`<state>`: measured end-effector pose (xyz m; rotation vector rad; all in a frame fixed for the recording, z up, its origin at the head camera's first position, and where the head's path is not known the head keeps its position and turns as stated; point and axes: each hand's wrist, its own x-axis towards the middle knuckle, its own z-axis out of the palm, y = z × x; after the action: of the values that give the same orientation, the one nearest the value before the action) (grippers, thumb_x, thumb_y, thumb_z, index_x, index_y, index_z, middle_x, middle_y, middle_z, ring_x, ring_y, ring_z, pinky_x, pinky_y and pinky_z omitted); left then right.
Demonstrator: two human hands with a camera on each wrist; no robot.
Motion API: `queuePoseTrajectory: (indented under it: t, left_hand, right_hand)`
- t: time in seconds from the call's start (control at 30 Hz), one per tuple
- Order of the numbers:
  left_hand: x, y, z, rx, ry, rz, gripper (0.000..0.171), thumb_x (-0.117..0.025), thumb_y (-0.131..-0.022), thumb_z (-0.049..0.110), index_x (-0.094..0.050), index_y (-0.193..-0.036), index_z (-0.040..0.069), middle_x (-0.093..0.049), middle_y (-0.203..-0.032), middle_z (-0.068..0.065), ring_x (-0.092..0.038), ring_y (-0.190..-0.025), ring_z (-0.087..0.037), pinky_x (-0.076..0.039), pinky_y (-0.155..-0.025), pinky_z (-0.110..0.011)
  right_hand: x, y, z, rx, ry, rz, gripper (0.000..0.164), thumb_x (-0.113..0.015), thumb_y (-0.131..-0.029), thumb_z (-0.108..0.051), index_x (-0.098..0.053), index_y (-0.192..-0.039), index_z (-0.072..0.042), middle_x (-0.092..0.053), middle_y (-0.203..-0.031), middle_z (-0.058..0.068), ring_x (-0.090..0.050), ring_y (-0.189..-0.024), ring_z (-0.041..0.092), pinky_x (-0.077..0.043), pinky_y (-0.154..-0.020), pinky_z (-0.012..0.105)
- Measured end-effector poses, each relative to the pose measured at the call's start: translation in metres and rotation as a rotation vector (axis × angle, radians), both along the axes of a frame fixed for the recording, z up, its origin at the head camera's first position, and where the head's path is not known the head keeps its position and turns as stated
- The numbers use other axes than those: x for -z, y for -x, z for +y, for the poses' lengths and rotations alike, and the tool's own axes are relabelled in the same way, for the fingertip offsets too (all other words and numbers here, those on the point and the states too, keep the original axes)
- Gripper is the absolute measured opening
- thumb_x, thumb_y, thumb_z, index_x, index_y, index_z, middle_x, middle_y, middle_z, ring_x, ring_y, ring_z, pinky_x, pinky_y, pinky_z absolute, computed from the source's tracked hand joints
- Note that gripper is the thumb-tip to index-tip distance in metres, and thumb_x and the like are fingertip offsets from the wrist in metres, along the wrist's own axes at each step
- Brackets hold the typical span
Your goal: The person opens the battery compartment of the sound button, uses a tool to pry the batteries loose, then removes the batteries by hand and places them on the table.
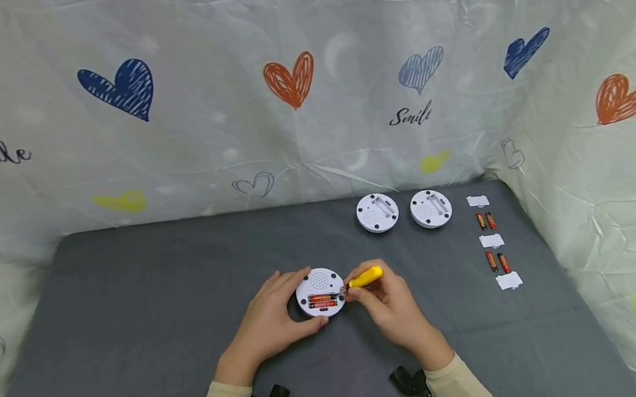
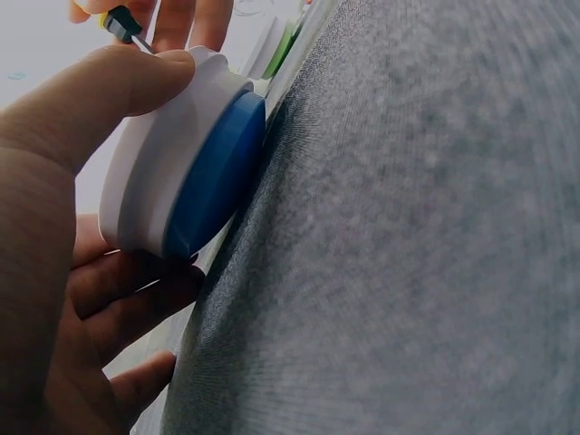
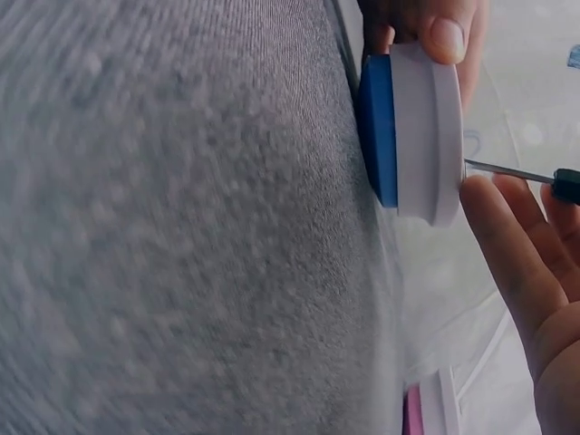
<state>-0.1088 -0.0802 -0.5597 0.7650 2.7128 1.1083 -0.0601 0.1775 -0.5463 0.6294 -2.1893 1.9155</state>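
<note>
A round white device (image 1: 319, 280) with a blue underside (image 3: 379, 131) lies face down on the grey table, its speaker holes and uncovered battery bay facing up. Two red batteries (image 1: 323, 300) sit side by side in that bay. My left hand (image 1: 270, 319) grips the device's rim from the left, thumb at the near edge and fingers at the far one. In my right hand (image 1: 393, 309) is a screwdriver (image 1: 366, 276) with a yellow handle, pinched between thumb and fingers. Its thin metal shaft (image 3: 512, 170) reaches the device's upper face at the right end of the batteries.
Two similar white devices, one on the left (image 1: 377, 213) and one on the right (image 1: 431, 209), stand at the back with vacant battery bays. At the right lie white covers (image 1: 492, 240) and loose batteries (image 1: 492, 261) in a column. A patterned curtain (image 1: 299, 147) borders the table.
</note>
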Motion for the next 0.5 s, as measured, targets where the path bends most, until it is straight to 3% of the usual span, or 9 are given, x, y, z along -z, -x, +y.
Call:
queuePoseTrajectory:
  t: [0.2, 0.5]
  left_hand:
    - [0.0, 0.001, 0.0, -0.017, -0.007, -0.024, 0.093, -0.097, -0.081, 0.049, -0.058, -0.161, 0.018, -0.06, -0.158, -0.006, -0.042, -0.155, -0.045, -0.036, -0.125, -0.065]
    - [-0.002, 0.0, 0.002, -0.06, -0.019, -0.067, 0.095, -0.098, -0.08, 0.05, -0.059, -0.16, 0.019, -0.06, -0.158, -0.009, -0.04, -0.155, -0.05, -0.04, -0.121, -0.069]
  right_hand:
    - [0.006, 0.0, 0.002, 0.004, 0.163, -0.103, 0.022, -0.062, -0.106, 0.012, -0.051, -0.124, 0.009, -0.064, -0.118, 0.036, -0.073, -0.104, 0.042, -0.066, -0.091, 0.049]
    - [0.014, 0.001, 0.004, 0.026, 0.359, -0.193, 0.027, -0.061, -0.108, 0.008, -0.041, -0.123, 0.016, -0.059, -0.118, 0.046, -0.079, -0.107, 0.034, -0.064, -0.093, 0.055]
